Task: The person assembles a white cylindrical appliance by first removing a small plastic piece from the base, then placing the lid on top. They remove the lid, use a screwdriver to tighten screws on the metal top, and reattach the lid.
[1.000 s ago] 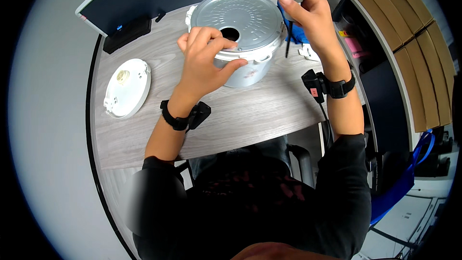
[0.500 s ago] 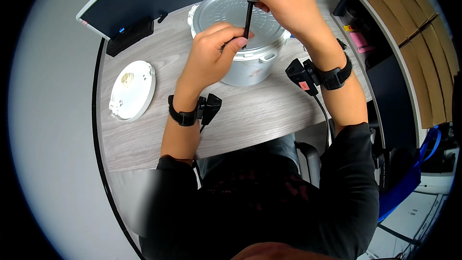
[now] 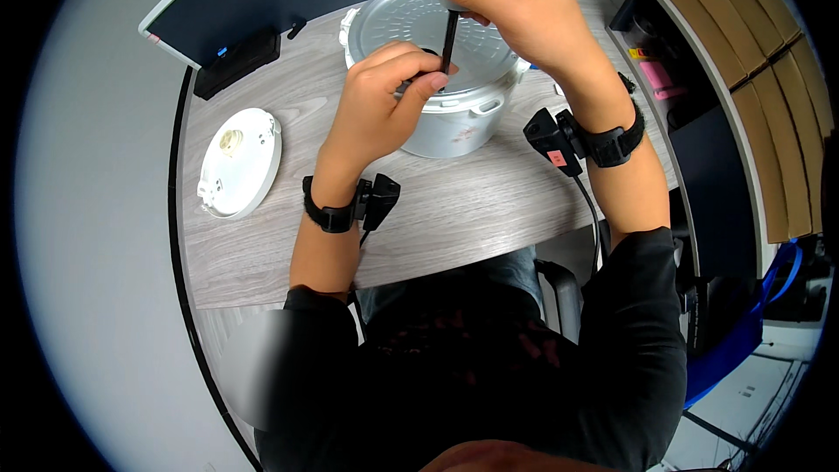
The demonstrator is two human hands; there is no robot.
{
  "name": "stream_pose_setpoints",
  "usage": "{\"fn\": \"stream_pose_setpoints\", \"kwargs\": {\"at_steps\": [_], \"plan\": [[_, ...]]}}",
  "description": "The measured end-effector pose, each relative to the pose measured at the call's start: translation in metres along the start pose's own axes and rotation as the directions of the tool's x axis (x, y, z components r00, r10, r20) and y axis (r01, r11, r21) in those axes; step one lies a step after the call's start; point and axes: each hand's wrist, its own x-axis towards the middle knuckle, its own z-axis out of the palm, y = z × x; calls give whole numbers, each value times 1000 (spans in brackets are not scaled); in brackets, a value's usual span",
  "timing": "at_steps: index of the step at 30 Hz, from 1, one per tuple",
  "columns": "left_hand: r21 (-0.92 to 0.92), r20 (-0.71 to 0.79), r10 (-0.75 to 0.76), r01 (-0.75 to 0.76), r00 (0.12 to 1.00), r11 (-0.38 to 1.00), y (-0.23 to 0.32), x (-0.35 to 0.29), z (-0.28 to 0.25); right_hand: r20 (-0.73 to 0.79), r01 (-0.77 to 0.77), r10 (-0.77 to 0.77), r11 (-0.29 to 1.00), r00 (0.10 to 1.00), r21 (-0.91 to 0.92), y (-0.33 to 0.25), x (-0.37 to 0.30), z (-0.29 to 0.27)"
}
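My right hand (image 3: 529,4) is wrapped round the grey handle of a screwdriver (image 3: 450,35), whose top is cut off by the upper edge of the view. Its dark shaft points down at the near rim of a silver, pot-shaped appliance (image 3: 447,135) with a slotted round top. My left hand (image 3: 380,100) reaches over that rim, thumb and fingers closed round the lower end of the shaft. The tip and whatever it meets are hidden behind the left fingers.
A round white cover (image 3: 240,166) lies at the left of the wood-grain table (image 3: 419,218). A monitor (image 3: 288,0) stands behind it. On the right are a shelf holding a pink item (image 3: 657,79) and several cardboard boxes (image 3: 773,140). A chair armrest (image 3: 561,297) is below the table edge.
The right hand and screwdriver have shifted very slightly, with the shaft a touch lower. The left hand stays in place at the rim.
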Motion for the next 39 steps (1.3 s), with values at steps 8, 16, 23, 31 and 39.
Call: {"fn": "stream_pose_setpoints", "kwargs": {"at_steps": [8,16,23,31,39], "plan": [[-91,9,-34,35,999,995,1,-1,-3,192,-80,80,997,978,-6,0,5,-7],[-96,33,-36,39,999,995,-3,0,-2,246,-51,-62,902,967,428,17,8,-2],[-41,59,-39,42,997,998,2,0,-2,153,-24,3,990,988,140,26,6,-6],[93,82,30,-38,996,995,-1,-1,-1,75,113,-126,981,989,155,26,5,-4],[140,85,51,-62,995,988,-1,0,-1,43,122,-127,987,991,102,22,6,-2]]}}
